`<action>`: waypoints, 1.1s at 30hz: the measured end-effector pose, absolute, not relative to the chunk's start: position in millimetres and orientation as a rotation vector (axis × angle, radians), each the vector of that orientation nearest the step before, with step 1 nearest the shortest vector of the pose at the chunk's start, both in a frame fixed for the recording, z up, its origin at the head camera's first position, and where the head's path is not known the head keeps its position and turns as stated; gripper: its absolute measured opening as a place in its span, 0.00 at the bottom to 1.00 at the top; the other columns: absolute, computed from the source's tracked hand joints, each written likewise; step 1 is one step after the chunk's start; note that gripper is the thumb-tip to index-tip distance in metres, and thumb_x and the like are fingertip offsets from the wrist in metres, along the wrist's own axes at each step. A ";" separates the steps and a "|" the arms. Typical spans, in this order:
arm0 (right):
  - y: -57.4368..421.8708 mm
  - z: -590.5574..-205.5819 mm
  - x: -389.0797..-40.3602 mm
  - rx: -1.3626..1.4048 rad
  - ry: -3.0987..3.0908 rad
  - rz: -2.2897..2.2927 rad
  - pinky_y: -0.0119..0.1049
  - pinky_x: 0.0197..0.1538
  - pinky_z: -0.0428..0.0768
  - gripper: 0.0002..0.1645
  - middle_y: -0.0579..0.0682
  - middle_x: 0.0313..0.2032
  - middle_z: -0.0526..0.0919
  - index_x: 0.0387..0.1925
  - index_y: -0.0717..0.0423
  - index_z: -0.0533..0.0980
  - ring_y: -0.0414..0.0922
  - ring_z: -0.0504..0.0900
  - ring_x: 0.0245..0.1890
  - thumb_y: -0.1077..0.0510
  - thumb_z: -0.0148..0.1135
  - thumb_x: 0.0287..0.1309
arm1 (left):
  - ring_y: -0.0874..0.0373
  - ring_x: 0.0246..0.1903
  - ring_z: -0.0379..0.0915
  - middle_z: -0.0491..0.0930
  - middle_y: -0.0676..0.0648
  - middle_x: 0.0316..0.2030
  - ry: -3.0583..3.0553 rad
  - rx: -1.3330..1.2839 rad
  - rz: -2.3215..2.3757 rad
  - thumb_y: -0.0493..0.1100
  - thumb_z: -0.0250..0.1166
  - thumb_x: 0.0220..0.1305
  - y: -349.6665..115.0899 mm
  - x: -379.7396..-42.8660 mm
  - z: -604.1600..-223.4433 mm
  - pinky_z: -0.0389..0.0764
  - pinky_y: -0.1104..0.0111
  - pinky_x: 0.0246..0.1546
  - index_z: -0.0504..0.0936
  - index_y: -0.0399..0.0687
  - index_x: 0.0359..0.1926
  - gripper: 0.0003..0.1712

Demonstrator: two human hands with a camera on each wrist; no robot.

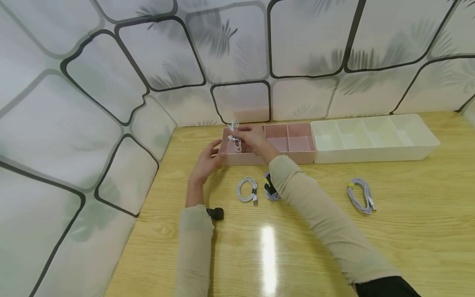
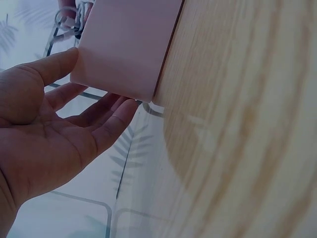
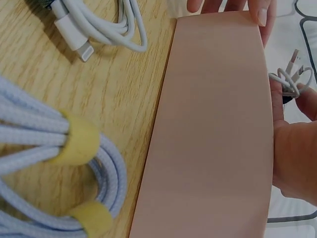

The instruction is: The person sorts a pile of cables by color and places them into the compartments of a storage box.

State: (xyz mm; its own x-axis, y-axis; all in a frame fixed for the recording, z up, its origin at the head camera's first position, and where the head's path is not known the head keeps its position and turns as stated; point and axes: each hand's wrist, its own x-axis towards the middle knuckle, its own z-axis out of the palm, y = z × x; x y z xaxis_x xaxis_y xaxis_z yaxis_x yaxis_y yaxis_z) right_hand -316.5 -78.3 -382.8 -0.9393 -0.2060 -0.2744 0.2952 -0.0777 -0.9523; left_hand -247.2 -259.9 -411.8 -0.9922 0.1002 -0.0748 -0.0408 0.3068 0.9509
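My right hand pinches a small looped white cable with plugs, above the leftmost part of a pink divided box. In the right wrist view, the same cable shows between thumb and fingers, just past the box rim. At the box's left end, my left hand touches the corner. The left wrist view shows its thumb against the upper edge of the pink box and its extended fingers along the end. The right hand hides part of the box's inside.
A white divided box stands against the pink one's right end. In front lie a coiled white cable and a lavender cable, partly covered by the right wrist. Another lavender cable with a yellow tie lies right. Patterned fabric rises behind.
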 end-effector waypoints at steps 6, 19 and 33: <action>-80.1 -385.3 -318.3 0.037 1.931 -2.084 0.30 0.27 0.79 0.22 0.58 0.40 0.83 0.55 0.69 0.76 0.40 0.80 0.23 0.66 0.68 0.59 | 0.38 0.62 0.67 0.67 0.30 0.65 2.428 0.043 1.780 0.41 0.55 0.75 -258.8 -247.9 -411.9 0.73 0.46 0.58 0.58 0.48 0.76 0.33; -82.4 -376.7 -312.6 -0.012 2.063 -1.917 0.37 0.42 0.85 0.23 0.61 0.50 0.83 0.57 0.64 0.78 0.51 0.85 0.44 0.65 0.63 0.59 | 0.40 0.61 0.69 0.68 0.31 0.64 2.447 0.043 1.768 0.43 0.57 0.74 -260.8 -249.4 -415.1 0.76 0.49 0.55 0.59 0.49 0.75 0.32; -75.9 -371.0 -307.3 0.068 1.858 -2.014 0.45 0.55 0.80 0.24 0.68 0.53 0.81 0.62 0.65 0.73 0.59 0.81 0.54 0.68 0.53 0.65 | 0.37 0.63 0.66 0.65 0.29 0.67 2.405 0.035 1.787 0.40 0.55 0.75 -261.0 -249.3 -413.4 0.72 0.44 0.59 0.57 0.47 0.76 0.33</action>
State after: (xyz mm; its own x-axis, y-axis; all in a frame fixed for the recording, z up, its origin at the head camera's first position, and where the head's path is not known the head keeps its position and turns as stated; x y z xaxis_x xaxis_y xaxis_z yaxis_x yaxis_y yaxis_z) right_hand -307.3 -75.9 -371.0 -0.9198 -0.2540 -0.2992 0.3187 -0.0384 -0.9471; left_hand -249.3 -261.0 -413.4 -0.9892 0.1047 -0.1023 -0.0676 0.2925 0.9539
